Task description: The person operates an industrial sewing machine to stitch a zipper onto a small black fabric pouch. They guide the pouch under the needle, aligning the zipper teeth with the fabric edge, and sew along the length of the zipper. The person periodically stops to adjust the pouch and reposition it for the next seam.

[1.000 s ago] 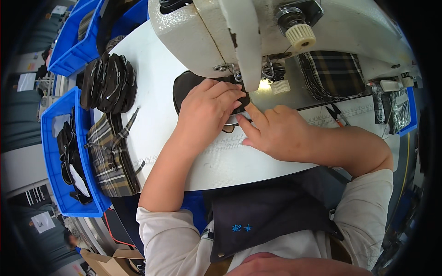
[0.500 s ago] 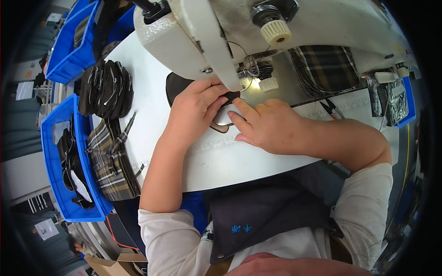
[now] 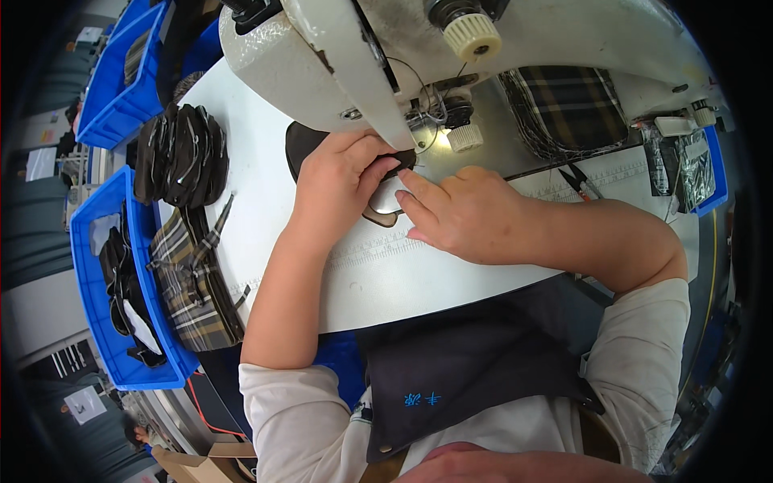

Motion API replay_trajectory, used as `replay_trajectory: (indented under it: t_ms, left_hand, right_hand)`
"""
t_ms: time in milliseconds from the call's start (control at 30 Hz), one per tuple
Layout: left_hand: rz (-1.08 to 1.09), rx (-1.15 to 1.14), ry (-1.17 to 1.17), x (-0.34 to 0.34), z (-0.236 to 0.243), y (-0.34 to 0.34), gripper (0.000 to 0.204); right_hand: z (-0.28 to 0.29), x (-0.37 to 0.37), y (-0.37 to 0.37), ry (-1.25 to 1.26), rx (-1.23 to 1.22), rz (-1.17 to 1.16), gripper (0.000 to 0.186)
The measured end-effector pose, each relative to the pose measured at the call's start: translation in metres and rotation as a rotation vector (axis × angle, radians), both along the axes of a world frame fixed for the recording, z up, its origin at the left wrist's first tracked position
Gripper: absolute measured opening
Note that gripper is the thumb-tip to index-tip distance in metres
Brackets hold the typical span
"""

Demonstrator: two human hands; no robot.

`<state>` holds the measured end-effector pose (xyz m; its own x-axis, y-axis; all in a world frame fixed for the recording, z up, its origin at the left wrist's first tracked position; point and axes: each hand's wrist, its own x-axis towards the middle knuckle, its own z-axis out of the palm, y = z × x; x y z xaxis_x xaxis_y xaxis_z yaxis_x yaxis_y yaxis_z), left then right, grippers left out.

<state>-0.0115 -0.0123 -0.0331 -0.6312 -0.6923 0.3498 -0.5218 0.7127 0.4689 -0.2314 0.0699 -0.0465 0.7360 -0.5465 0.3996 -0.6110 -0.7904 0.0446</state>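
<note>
A dark fabric piece (image 3: 301,146) lies under the head of a white sewing machine (image 3: 338,68), beside the lit needle area. My left hand (image 3: 334,181) is closed on this piece, thumb and fingers pinching it close to the needle. Part of the cloth is hidden beneath that hand. From the right, my right hand (image 3: 467,213) reaches in with its index fingertip touching the fabric's edge. Its fingers are apart, and the thumb rests lower, near the table. A tan rounded edge (image 3: 381,217) shows below the fabric, next to the shiny metal plate.
Dark sewn pieces (image 3: 181,157) are stacked at the left, above plaid cloth (image 3: 193,282). Blue bins (image 3: 173,354) stand beyond the table's left edge. Plaid panels (image 3: 568,109) lie under the machine arm, with thread snips (image 3: 580,183) nearby. A ruler strip (image 3: 358,253) crosses the white table.
The view has shifted slightly, so the machine head sits a little higher and farther left. Both hands stay at the fabric with nearly the same hold.
</note>
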Motion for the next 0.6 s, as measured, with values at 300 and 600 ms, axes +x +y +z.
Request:
replay_trajectory:
  t_ms: [300, 600]
  left_hand:
    - [-0.029, 0.007, 0.043, -0.0007, 0.0018, 0.0005, 0.019]
    - [0.004, -0.061, 0.046, -0.0002, -0.0042, 0.0022, 0.016]
  right_hand:
    - [-0.0019, 0.003, -0.0023, -0.031, 0.016, 0.0, 0.039]
    - [0.0009, 0.0037, 0.002, 0.022, 0.087, -0.073, 0.048]
